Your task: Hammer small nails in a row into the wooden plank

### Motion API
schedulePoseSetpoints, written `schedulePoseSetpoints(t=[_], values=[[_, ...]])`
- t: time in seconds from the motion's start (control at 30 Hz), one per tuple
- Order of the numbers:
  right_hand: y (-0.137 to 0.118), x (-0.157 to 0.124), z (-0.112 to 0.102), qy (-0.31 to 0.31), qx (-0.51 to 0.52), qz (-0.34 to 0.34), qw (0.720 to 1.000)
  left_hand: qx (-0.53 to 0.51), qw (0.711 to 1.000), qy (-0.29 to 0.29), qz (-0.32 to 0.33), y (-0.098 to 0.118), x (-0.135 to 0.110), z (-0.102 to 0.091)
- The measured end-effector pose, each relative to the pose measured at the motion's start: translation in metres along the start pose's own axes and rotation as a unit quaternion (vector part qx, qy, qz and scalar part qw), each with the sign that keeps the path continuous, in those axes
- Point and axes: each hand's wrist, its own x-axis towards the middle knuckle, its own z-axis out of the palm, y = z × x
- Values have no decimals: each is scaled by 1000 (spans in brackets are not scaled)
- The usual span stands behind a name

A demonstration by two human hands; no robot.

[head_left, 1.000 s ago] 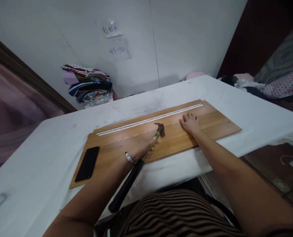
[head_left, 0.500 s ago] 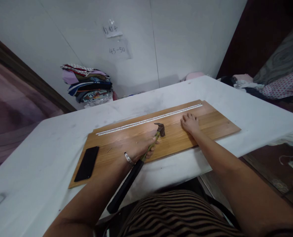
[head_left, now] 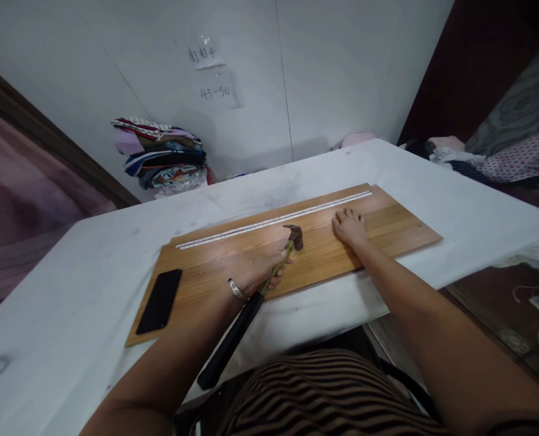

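My left hand (head_left: 266, 271), with a silver bracelet at the wrist, is closed around the upper part of a claw hammer (head_left: 232, 346). The hammer's long black grip slants down toward my body, and its rusty head is low over the wooden board (head_left: 392, 227). Whether the head touches the wood is hard to make out. On the board's right half rests my right hand (head_left: 349, 227), palm down, fingers slightly bent and apart, holding nothing. A thin nail-like piece (head_left: 201, 276) lies on the wood left of my left hand.
Two white marked strips (head_left: 274, 221) run along the board's far side. A black phone (head_left: 159, 301) lies on its left end. Under the board is a white-covered table (head_left: 88, 272). Folded clothes (head_left: 165, 151) are stacked by the wall, below paper notes (head_left: 215, 91).
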Motion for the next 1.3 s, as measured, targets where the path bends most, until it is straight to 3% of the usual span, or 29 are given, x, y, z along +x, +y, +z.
schedulePoseSetpoints(t=[1.3], values=[[1,0,-1,-6,-4,-2,1000,-9,1000,3,6,2,0,-1]])
